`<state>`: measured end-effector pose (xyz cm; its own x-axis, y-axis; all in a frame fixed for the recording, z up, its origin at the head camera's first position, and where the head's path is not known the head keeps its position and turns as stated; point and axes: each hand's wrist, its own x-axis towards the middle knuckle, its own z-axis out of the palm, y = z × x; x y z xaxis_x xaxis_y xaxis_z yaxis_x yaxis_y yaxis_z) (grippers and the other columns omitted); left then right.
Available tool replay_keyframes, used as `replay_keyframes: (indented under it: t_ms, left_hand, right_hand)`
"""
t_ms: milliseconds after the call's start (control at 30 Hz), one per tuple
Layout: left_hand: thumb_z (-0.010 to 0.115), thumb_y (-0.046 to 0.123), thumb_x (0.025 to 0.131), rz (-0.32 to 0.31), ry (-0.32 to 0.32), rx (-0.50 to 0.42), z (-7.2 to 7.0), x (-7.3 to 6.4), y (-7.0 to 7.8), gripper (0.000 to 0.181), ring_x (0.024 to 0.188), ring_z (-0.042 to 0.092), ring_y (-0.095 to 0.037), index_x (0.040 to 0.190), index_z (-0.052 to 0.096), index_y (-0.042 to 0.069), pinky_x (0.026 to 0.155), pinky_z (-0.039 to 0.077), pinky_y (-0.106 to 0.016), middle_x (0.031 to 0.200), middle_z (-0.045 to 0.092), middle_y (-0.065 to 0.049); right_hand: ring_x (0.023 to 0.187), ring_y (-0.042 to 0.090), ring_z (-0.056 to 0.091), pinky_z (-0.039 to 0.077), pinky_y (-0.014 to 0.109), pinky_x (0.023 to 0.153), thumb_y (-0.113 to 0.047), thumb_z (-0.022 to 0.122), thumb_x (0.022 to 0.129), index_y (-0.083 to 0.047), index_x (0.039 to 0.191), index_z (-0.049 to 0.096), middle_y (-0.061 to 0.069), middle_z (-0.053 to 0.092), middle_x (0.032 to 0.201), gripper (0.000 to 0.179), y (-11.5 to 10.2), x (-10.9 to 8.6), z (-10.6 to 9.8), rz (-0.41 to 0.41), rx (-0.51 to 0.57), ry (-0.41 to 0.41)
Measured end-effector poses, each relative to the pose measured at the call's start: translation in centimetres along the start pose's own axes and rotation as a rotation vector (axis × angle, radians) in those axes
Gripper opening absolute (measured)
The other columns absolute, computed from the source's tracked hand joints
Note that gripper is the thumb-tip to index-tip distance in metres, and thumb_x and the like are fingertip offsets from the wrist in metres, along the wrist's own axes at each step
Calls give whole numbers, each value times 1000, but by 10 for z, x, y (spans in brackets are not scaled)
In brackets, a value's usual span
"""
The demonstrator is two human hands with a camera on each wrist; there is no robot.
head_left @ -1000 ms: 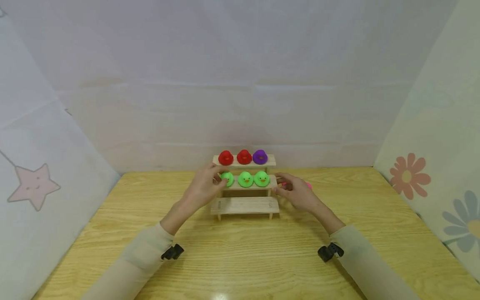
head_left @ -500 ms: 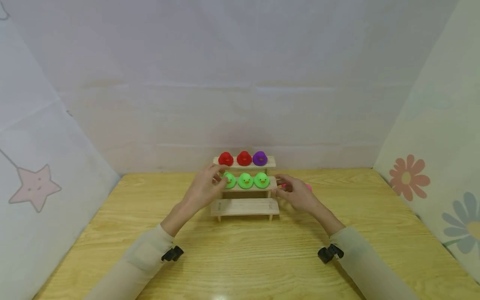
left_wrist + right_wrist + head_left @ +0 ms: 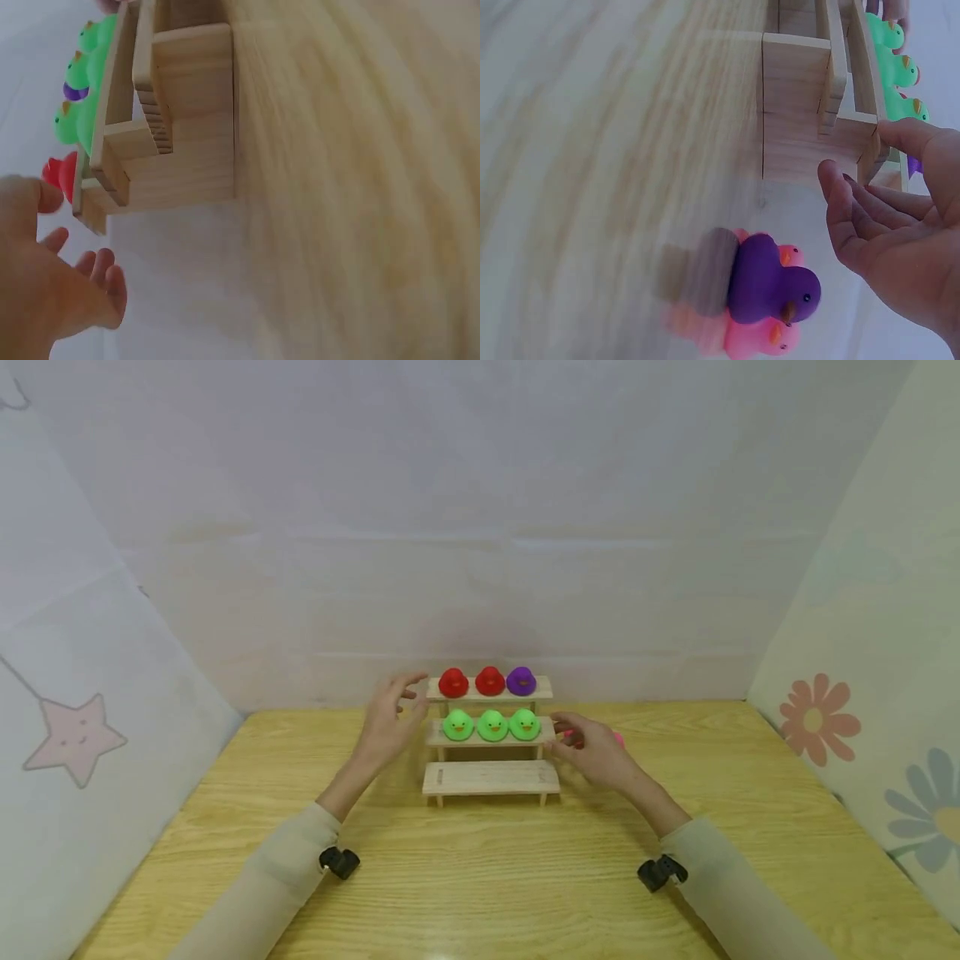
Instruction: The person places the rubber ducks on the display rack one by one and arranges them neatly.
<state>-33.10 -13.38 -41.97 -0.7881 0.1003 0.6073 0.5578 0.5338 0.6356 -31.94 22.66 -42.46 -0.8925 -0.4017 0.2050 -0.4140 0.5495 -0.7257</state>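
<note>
Three green rubber ducks [image 3: 492, 727] sit in a row on the middle tier of a small wooden stepped rack [image 3: 491, 777]. Behind them, two red ducks [image 3: 453, 683] and a purple duck [image 3: 521, 682] stand on the top tier. To the rack's left, my left hand [image 3: 388, 720] is held with fingers spread and nothing in it, its fingertips near the top tier's end. My right hand [image 3: 596, 750] is at the right end of the middle tier. In the right wrist view its thumb [image 3: 907, 136] touches the board's corner, the other fingers loosely bent below.
Beyond the right hand, a purple duck [image 3: 761, 281] and pink ducks [image 3: 754, 339] rest on the wooden table [image 3: 480, 877], mostly hidden in the head view. White cloth walls [image 3: 480, 527] stand behind and on both sides.
My left hand has let go of the leftmost green duck and drawn back to the left, fingers spreading. That duck now shows fully. The right hand stays at the rack's end.
</note>
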Motion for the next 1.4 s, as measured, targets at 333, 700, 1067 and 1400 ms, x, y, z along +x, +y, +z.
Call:
replay_keyframes:
  t_ms: [333, 700, 1067, 1400]
  left_hand:
    - [59, 5, 96, -154, -193, -288, 1, -11, -10, 58, 139, 38, -38, 151, 49, 17, 111, 32, -58, 155, 37, -3]
    - [63, 1, 88, -163, -250, -287, 4, -10, -8, 73, 136, 43, -33, 154, 43, 22, 109, 36, -56, 153, 37, -1]
    - [57, -9, 88, -212, -250, -361, 17, -16, 0, 79, 129, 50, -43, 159, 35, 17, 102, 44, -55, 148, 44, -16]
    - [55, -11, 90, -227, -264, -353, 1, -21, 34, 75, 125, 51, -44, 159, 32, 7, 104, 42, -56, 149, 41, -23]
  right_hand:
    - [99, 25, 66, 56, 42, 82, -12, 70, 98, 3, 138, 58, 18, 63, 128, 45, -1, -8, -28, -162, -163, 70]
    - [97, 26, 65, 56, 44, 79, -14, 68, 99, 0, 132, 64, 17, 64, 127, 36, -1, -23, -64, -144, -248, 52]
    - [98, 36, 65, 58, 45, 76, -6, 72, 94, 8, 125, 65, 23, 66, 119, 34, 10, -51, -62, -59, -304, -71]
    - [90, 30, 67, 59, 40, 72, -2, 78, 88, 9, 118, 66, 15, 69, 102, 35, 18, -51, -56, -2, -288, -113]
